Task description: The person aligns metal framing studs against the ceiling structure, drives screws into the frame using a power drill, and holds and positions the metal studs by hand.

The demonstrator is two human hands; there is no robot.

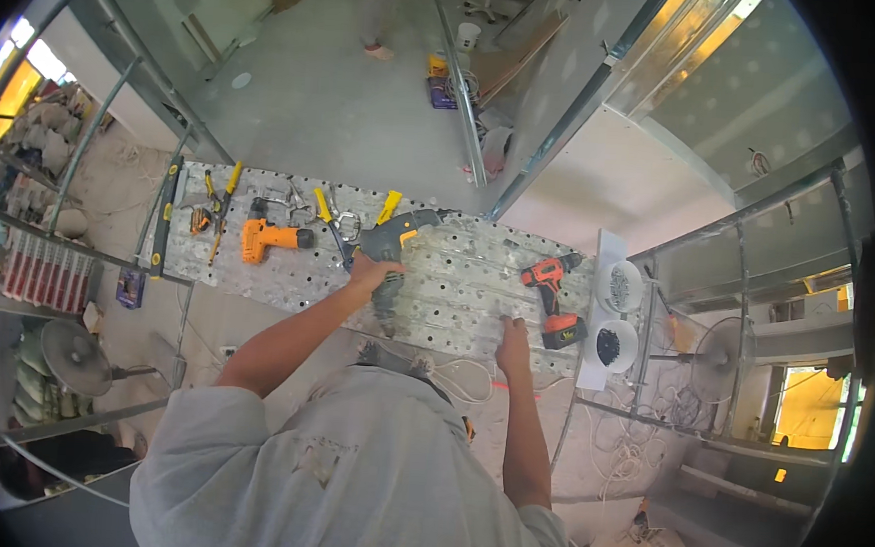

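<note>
Left hand [372, 272]: closed around the grip of a grey and yellow power tool [396, 241], which lay on the perforated metal platform [457, 275] with its body pointing toward the far right; the hold looked firm, the wrist bent over the tool, likely so that it could be lifted or steadied on the deck

Right hand [512, 338]: flat and open, fingers spread, pressed palm-down on the platform near its near edge, holding nothing; the placement suggested it bore weight as a brace while the other arm reached out

Red and black cordless drill [553, 299]: stood on its battery just right of the right hand, not touching it, within easy reach

Two round white tubs [621, 285], one behind the other at the right end of the deck, set on a pale board; dark small parts inside, kind too small to tell; probably kept there so fasteners sat beside the drill

Orange cordless drill [265, 235]: lay on its side left of the gripped tool, apart from it

Yellow-handled hand tools [224, 192]: scattered on the far left part of the deck, with clamps or pliers between them and the gripped tool

Long level [165, 217]: lay along the left edge of the platform, out of the working area

Pedestal fan [77, 357]: stood on the floor below, near left
</note>
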